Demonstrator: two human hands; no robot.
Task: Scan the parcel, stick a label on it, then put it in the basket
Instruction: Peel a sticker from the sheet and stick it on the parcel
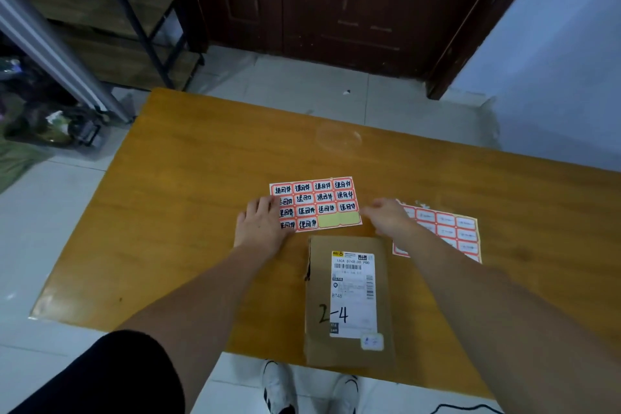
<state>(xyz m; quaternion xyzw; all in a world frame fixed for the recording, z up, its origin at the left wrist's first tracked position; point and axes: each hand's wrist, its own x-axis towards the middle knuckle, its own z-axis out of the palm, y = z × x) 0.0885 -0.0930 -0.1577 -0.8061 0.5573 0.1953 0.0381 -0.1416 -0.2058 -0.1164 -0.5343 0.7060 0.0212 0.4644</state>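
Observation:
A brown cardboard parcel (pixel 349 299) lies on the wooden table (pixel 188 212) near its front edge, with a white shipping slip, "2-4" in black marker and a small white sticker on top. Just beyond it lies a sheet of red-bordered handwritten labels (pixel 316 203) with an empty strip at its lower right. My left hand (pixel 260 225) rests flat on the sheet's left edge, fingers apart. My right hand (pixel 386 215) hovers at the sheet's right edge, fingers pointing toward its lower right corner; nothing is visible in it. No scanner or basket is in view.
A second label sheet (pixel 450 232) lies right of the parcel, partly under my right forearm. A dark wooden door (pixel 336 0) stands beyond the table. A metal shelf frame (pixel 127 17) and clutter sit at the left. My shoes (pixel 279 386) show below the table edge.

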